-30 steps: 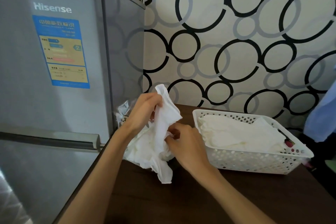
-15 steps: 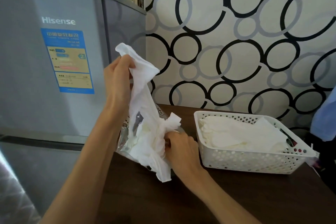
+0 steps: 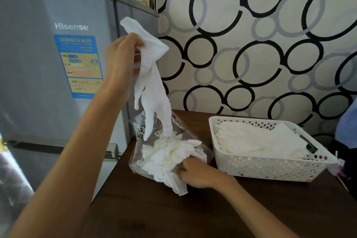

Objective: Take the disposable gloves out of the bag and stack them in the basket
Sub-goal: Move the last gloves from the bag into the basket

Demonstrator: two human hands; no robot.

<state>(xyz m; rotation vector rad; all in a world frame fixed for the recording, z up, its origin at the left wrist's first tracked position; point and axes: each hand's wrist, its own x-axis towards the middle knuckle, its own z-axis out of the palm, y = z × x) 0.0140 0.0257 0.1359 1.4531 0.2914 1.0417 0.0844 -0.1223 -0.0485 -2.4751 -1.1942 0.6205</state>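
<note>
We see a big grey fridge [image 3: 48, 63] beside our dark wood table [image 3: 212, 208]. The white holey basket [image 3: 270, 168] holds flat gloves. Our right hand [image 3: 199, 173] grips the clear crinkly bag [image 3: 173, 152]. Our left hand [image 3: 123, 52] pinches one thin white glove [image 3: 152, 91], dangling above the bag.

Glove now out of the bag.
Left hand [image 3: 123, 52] is higher than 1 s ago; glove [image 3: 152, 91] hangs full length, fingertips just above bag [image 3: 179, 127].
</note>
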